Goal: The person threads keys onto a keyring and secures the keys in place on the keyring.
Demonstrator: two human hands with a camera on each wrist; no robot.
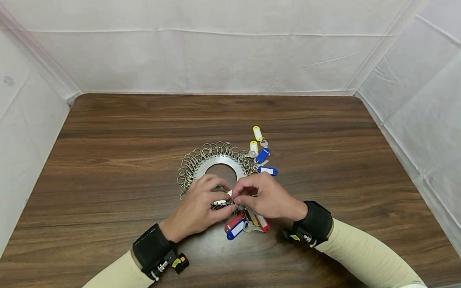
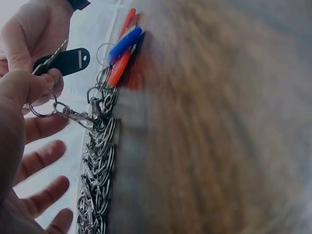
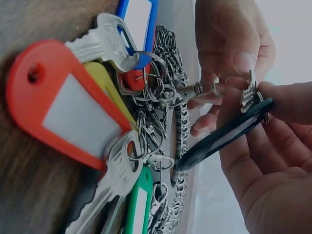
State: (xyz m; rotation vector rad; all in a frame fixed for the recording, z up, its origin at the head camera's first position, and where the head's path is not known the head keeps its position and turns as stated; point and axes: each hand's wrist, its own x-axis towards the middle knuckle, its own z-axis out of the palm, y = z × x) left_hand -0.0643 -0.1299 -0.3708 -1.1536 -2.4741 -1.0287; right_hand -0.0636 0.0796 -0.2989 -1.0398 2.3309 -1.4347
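Observation:
A flat silver ring [image 1: 219, 159] lies on the table, its edge lined with many snap hooks and small split rings. My left hand [image 1: 204, 203] is over its near left side, thumb and index finger at a split ring [image 2: 41, 115] joined to a snap hook [image 2: 75, 116]; its other fingers spread apart. From the right, my right hand [image 1: 271, 196] pinches a key [image 3: 248, 95] and a black key tag [image 3: 226, 134] beside that ring. Fingers partly hide where the rings meet.
Red [image 3: 68, 105], blue [image 3: 139, 24], yellow [image 3: 105, 85] and green [image 3: 139, 204] key tags with keys hang near my right hand. More yellow [image 1: 257, 133] and blue [image 1: 268, 171] tags lie at the ring's far right. White sheeting [image 1: 217, 61] stands behind the wooden table [image 1: 134, 119].

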